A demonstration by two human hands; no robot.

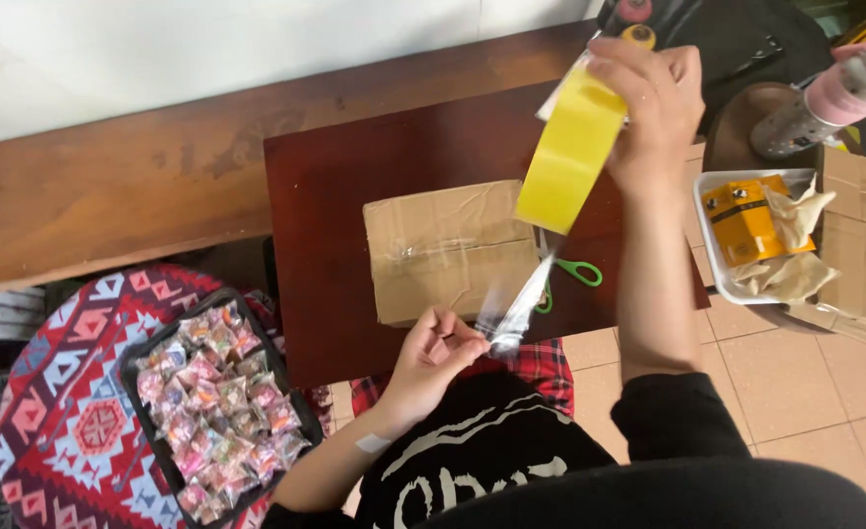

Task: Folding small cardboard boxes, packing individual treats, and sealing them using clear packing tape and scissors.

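Black plastic tray on the patterned red cushion holds small wrapped sweets. Beside the taped brown cardboard box, the left hand pinches the clear tape's free end, pulled from the yellow tape roll gripped by the right hand. Farther right, a white tray contains an orange packet and crumpled paper.

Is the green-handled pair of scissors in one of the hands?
No, the scissors lie on the table beside the cardboard box.
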